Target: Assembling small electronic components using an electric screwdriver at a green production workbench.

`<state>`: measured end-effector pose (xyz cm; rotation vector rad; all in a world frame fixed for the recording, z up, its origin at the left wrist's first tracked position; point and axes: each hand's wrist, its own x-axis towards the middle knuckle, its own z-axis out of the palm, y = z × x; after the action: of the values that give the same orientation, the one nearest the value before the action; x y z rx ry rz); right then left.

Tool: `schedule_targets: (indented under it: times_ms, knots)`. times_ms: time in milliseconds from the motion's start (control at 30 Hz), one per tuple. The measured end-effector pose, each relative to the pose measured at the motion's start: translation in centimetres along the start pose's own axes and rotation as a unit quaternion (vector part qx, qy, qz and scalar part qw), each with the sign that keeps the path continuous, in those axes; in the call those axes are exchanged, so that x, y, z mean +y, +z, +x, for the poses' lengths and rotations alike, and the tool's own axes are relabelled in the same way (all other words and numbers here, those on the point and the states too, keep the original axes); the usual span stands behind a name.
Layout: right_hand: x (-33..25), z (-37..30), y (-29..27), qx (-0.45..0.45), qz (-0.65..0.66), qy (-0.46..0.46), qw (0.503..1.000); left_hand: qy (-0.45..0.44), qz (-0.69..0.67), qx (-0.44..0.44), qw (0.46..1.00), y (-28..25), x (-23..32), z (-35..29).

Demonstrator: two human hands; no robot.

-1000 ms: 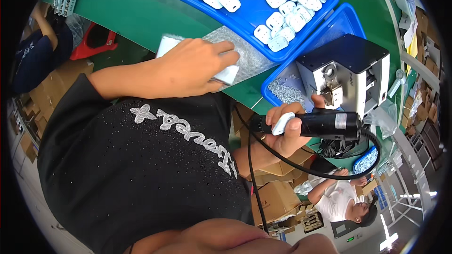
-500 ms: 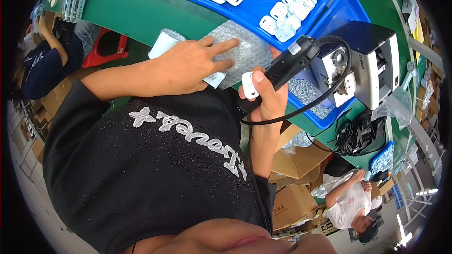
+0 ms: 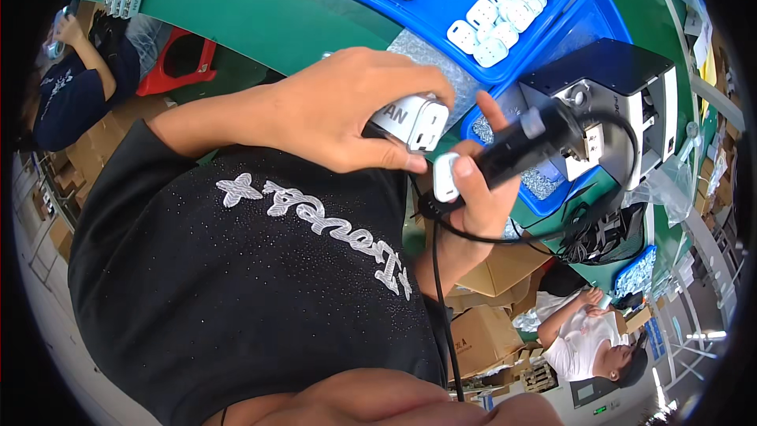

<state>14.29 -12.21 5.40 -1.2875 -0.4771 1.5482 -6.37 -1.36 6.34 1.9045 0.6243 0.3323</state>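
A: Start with the left grip.

B: Left grip (image 3: 347,110): curled round a white case (image 3: 404,117), fingers over the top, thumb beneath. Firm hold, palm side hidden. Case sits off the near edge (wearer's side) of the blue tray (image 3: 438,12), its slotted end face turned rightward.

A: Right grip?

B: Right grip (image 3: 487,207): double load. Wrapped about a black driver (image 3: 516,150), one finger stuck out straight; thumb also pins a small white cover (image 3: 446,178). Both on the tray's near side, driver slanting, cable end up toward the tray's right corner.

A: Case and cover joined?

B: Apart or touching, cannot tell. Cover is just beside the case's slotted end.

A: In the tray?

B: White plates (image 3: 516,12), many, heaped toward its far and right sides. Upper part cut off by the view.

A: Around it?

B: Green table (image 3: 213,16) beneath. Bubble wrap (image 3: 418,51) at the tray's near edge, partly behind the left grip. Blue bin (image 3: 587,20) close along the tray's right side, screws (image 3: 540,183) in its near end. Black-topped machine (image 3: 595,67) right of the tray.

A: Farther off?

B: Red stool (image 3: 187,51) well left of the tray, dark-topped co-worker (image 3: 71,99) beyond it.
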Motion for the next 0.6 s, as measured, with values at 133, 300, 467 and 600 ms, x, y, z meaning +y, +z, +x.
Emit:
schedule_targets:
  times_ms: [133, 300, 467, 600]
  knots:
    - [-1.8, -1.6, 1.8, 0.031, 0.015, -0.099, 0.994, 0.120, -0.047, 0.032, 0.991, 0.5, 0.0, 1.8]
    - [-1.5, -1.1, 3.0, 0.154, 0.011, -0.179, 0.972, 0.248, -0.073, 0.090, 0.962, 3.8, -0.6, 4.5]
    - [-0.7, 0.6, 1.3, 0.157, 0.029, -0.319, 0.934, 0.301, -0.154, 0.146, 0.930, 5.5, -1.2, 6.7]
    - [-5.2, 0.2, -0.9, 0.207, -0.065, -0.587, 0.780, 0.302, -0.152, 0.121, 0.933, 6.1, -2.9, 8.2]
